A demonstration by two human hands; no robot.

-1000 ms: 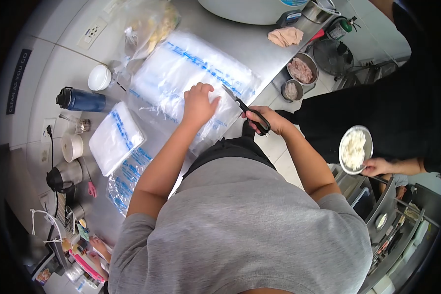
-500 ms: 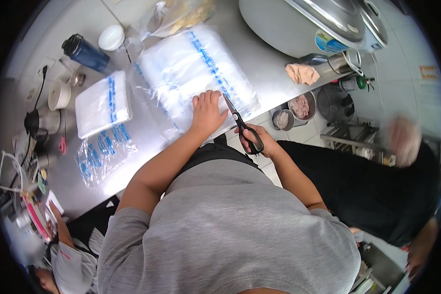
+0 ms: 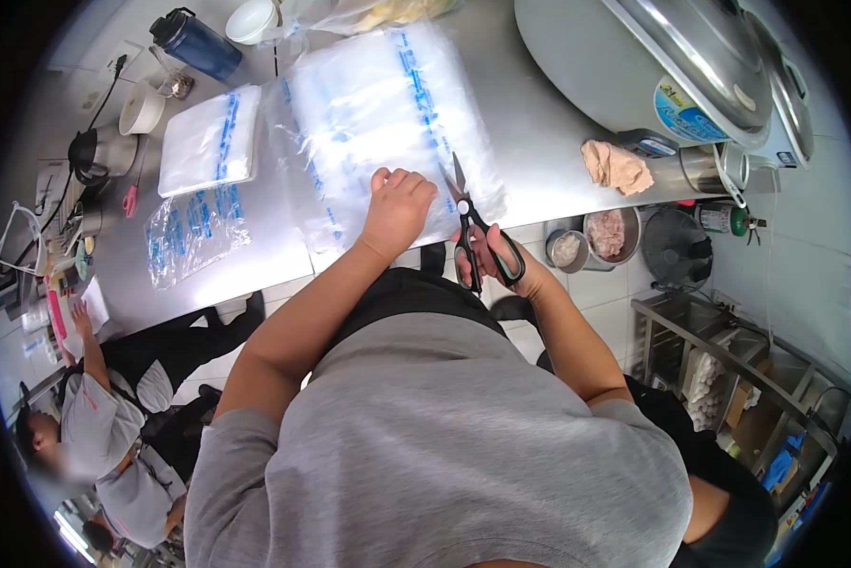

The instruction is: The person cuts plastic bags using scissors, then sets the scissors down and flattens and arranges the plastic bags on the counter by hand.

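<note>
Black-handled scissors [image 3: 466, 210] are in my right hand [image 3: 501, 260], fingers through the handles; the blades are parted and point away from me over the plastic. To their left, my left hand [image 3: 399, 210] lies at the near part of a large stack of clear plastic bags with blue print [image 3: 369, 104]. Its fingers are curled together, and what they pinch, if anything, is too hard to see. A smaller white plastic packet [image 3: 208, 142] lies further left, with a crumpled clear wrapper with blue print [image 3: 196, 232] below it.
Large lidded grey container [image 3: 586, 66] and tan cloth [image 3: 617, 168] at the table's back right. Bowls of pinkish food [image 3: 607, 234] stand lower, beyond the edge. Blue bottle [image 3: 198, 45], pink-handled scissors [image 3: 130, 201] at left. Co-workers [image 3: 104, 426] at lower left; another person's dark clothing [image 3: 728, 483] at lower right.
The view has swung right. My left fingers have drawn in from a spread pose. The scissors' blades have opened wider and turned more upright. The co-worker with the white-filled bowl has moved behind me.
</note>
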